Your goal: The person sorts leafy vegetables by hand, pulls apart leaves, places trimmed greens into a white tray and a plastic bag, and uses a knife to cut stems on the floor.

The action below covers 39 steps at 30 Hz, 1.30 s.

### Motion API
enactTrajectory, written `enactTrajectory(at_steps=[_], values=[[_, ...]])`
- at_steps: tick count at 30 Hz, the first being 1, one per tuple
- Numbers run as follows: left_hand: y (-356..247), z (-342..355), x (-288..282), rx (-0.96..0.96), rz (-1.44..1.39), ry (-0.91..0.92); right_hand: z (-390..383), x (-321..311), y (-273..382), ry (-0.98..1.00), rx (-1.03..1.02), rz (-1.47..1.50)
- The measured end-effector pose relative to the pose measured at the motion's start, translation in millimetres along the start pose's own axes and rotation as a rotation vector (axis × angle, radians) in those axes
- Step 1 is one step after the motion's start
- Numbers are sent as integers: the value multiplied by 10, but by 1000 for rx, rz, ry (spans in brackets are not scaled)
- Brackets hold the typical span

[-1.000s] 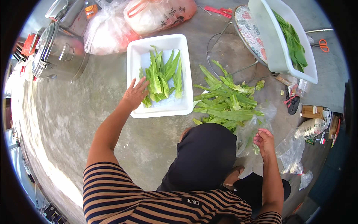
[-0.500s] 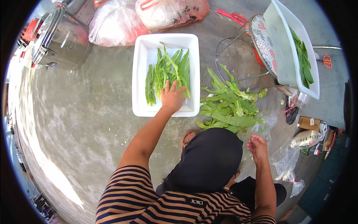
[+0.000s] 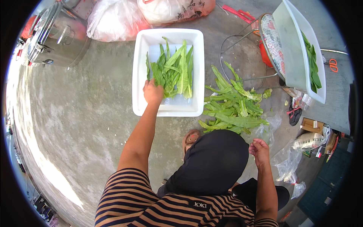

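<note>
Inside a white rectangular tray [image 3: 168, 110] on the floor lie long green lettuce leaves [image 3: 177, 72], mostly side by side. My left hand [image 3: 152, 93] is at the tray's lower left, fingers curled down round the base of a narrow leaf [image 3: 148, 67] at the left side; the fingertips are partly hidden. My right hand [image 3: 259, 152] is raised beside my right knee, fingers loosely curled in, nothing visible in them. A loose heap of similar leaves [image 3: 238, 106] lies on the floor right of the tray, between it and my right hand.
A pale plastic tub [image 3: 293, 49] with green leaves tilts by a round stool [image 3: 273, 43] at the upper right. Orange-handled scissors [image 3: 333, 65] lie beyond it. Filled plastic bags [image 3: 117, 22] stand behind the tray, and a steel pot [image 3: 62, 39] at the upper left.
My left hand has moved left from the middle of the leaves to the tray's left side. The leftmost leaf has shifted up and left. My right hand stays nearly still.
</note>
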State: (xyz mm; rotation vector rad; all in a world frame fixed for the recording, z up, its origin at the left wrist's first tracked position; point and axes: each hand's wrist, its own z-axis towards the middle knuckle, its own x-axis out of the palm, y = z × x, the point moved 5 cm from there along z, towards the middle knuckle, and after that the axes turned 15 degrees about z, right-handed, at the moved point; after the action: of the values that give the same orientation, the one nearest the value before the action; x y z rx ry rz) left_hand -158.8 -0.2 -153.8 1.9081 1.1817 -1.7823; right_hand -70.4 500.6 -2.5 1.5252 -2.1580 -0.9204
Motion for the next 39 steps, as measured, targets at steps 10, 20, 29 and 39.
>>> enactTrajectory(at_steps=[10, 20, 29, 39], values=[[-410, -328, -297, 376, 385, -116, 150, -59, -64, -73, -164, -74], [-970, -792, 224, 920, 447, 266, 332, -330, -284, -118, -306, -84], [-489, -421, -38, 355, 168, -19, 385, -585, -405, -269, -422, 103], [71, 5, 264, -94, -10, 285, 520, -619, -465, -219, -387, 38]])
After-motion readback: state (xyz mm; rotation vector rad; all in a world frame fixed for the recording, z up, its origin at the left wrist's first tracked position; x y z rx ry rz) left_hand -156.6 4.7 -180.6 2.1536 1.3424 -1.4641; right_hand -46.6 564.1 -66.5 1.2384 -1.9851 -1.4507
